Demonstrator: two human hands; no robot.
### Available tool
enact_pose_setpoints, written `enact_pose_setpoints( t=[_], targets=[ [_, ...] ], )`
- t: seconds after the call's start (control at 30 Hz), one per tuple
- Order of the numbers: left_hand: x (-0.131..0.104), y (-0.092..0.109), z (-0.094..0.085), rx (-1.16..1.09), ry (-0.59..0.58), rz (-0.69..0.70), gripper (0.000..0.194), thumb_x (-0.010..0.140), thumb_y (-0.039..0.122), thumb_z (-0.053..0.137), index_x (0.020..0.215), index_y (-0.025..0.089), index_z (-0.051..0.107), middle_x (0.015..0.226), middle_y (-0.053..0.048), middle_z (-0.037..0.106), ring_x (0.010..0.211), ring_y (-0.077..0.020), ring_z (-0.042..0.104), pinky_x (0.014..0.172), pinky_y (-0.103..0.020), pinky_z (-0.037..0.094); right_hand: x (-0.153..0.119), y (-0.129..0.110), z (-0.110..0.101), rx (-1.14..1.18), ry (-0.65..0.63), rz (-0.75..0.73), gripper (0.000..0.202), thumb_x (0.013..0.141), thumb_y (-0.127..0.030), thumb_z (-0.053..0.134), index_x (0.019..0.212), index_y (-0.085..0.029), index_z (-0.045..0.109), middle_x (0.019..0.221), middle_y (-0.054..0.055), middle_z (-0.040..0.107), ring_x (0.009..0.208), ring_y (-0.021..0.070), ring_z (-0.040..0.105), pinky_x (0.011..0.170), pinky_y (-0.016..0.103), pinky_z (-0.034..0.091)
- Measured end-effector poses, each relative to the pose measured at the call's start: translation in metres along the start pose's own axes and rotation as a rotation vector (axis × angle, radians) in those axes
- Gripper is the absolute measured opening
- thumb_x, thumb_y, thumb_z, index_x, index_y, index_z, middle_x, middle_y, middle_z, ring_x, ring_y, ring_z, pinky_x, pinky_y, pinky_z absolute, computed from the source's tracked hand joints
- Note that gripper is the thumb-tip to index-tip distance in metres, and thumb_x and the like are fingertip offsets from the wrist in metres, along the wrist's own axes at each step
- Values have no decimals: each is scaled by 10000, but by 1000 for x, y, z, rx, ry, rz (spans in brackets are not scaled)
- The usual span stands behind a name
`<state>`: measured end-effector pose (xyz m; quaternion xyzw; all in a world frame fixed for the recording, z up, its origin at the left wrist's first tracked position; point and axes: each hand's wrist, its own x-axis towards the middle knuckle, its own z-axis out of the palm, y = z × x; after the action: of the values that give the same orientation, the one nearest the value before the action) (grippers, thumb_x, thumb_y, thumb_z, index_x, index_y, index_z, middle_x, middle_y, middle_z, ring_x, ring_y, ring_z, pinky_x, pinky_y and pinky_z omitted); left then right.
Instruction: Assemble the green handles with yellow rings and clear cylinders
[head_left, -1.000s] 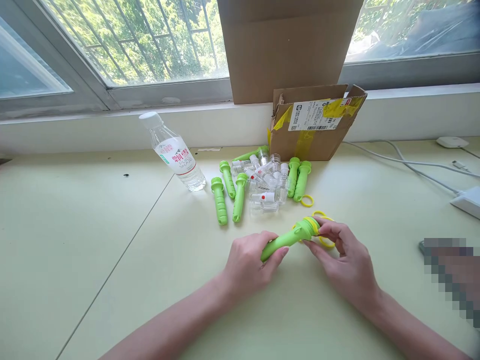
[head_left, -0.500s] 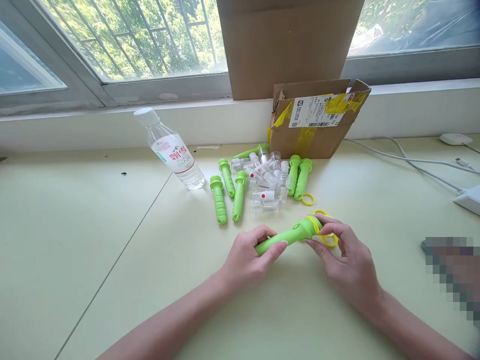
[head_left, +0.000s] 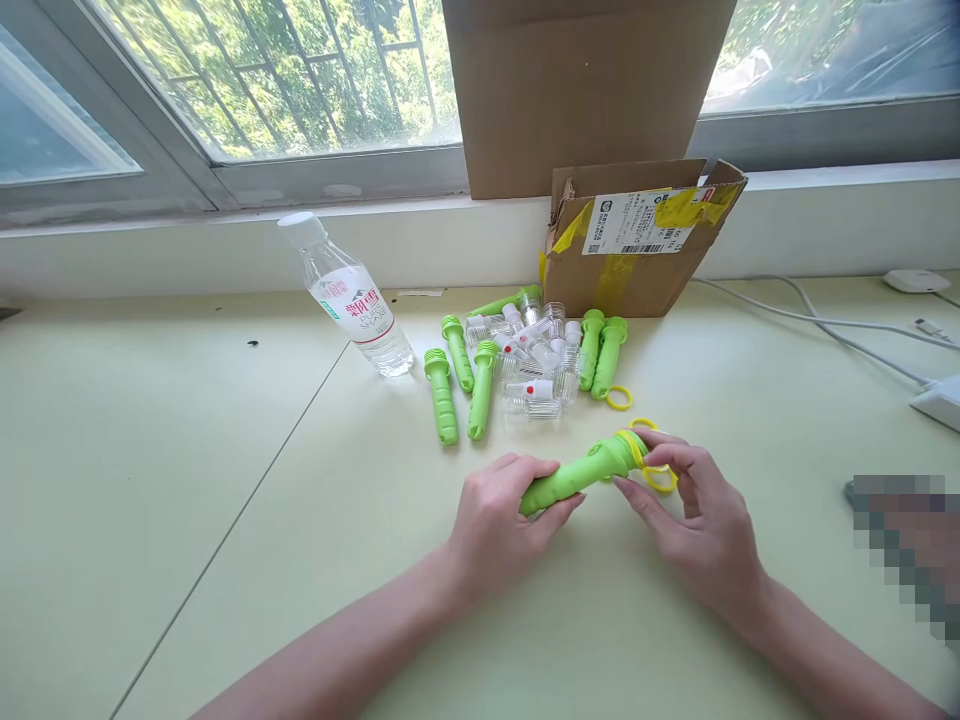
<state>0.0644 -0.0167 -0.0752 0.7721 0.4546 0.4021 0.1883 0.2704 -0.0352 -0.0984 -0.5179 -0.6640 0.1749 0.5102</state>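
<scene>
My left hand (head_left: 499,512) is closed around the lower part of a green plastic handle (head_left: 574,480), which slants up to the right. A yellow ring (head_left: 631,448) sits around the handle's wider, threaded end. The fingers of my right hand (head_left: 709,520) are closed at that end, pinching the ring; its far side is hidden behind them. Loose yellow rings (head_left: 661,487) lie on the table just behind my right fingers, and another yellow ring (head_left: 619,398) lies farther back.
Several green handles (head_left: 441,405) lie around a pile of clear plastic tubes (head_left: 534,408). Behind them stands an open cardboard box (head_left: 630,275). A water bottle (head_left: 360,315) stands to the left, white cables (head_left: 817,317) run at the right, and a blurred object (head_left: 907,530) lies at the right edge.
The green handle has turned slightly about its length, so ridges now show near my left fingers. My left hand has shifted a little to the right; my right hand keeps its pinch.
</scene>
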Motion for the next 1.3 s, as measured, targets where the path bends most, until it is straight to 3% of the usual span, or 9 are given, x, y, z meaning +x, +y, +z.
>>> enact_pose_setpoints(
  t=[0.43,0.73,0.9,1.3],
  targets=[
    [7,7,-7,-164,-188,-215,195,793,338,665,851,152,658,671,-13,639,547,-108,527,508,-221,403,2,2,0,-26,-29,32,208,822,-266,662,961,-241,510,1207,114,630,1126,266,617,785,385,593],
    [11,9,-10,-353,-277,-361,208,814,354,646,804,150,609,625,22,574,525,-80,466,485,-205,339,5,-3,-3,6,-85,2,219,833,-206,624,1005,-240,494,1212,106,607,1166,250,583,905,396,528],
    [13,8,-12,-400,-318,-403,238,822,374,636,772,149,577,595,37,527,513,-71,419,477,-205,297,5,-3,-2,6,-100,4,258,825,-169,618,1024,-245,471,1223,99,598,1177,236,574,875,358,534],
    [17,6,-15,-406,-408,-469,291,843,436,606,809,147,628,685,-13,656,608,-114,555,539,-213,376,1,2,0,-61,-24,-24,228,814,-186,669,966,-244,509,1201,85,639,1133,229,612,859,352,542]
  ],
)
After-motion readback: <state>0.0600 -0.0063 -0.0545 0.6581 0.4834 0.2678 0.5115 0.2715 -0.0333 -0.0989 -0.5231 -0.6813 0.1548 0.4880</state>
